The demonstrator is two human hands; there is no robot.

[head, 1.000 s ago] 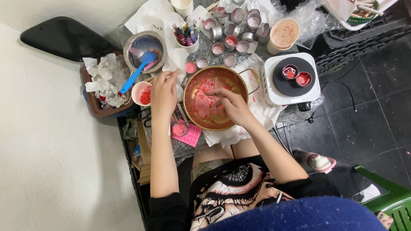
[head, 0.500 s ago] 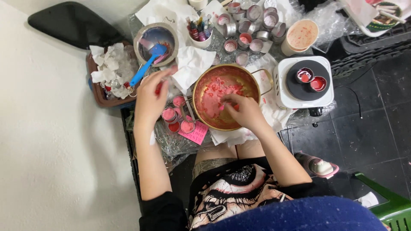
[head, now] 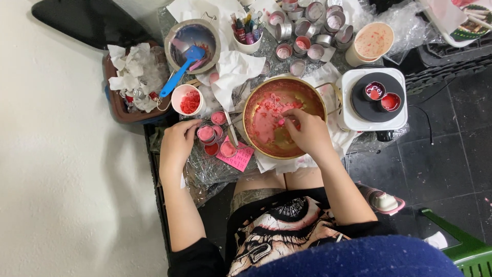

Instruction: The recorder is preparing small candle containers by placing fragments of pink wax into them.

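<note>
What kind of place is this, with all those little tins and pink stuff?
Probably a home craft corner for melting and pouring wax, perhaps candles. A small white hot plate warms two cups, empty metal tins crowd the plastic-covered table, and the right hand picks at pink flakes in a brass pan.

Head view, printed and packaging items only. 1 pink rectangular paper slip (head: 235, 157), carrying dark writing, lies tilted on the plastic-covered surface (head: 205, 172), just below the small pink-filled tins (head: 206, 134) and left of the copper-coloured pan (head: 283, 117). 1 flat printed package or card (head: 469, 23), white with green and red areas, sits at the upper right corner, partly cut off. No screens or signs are visible.
</note>
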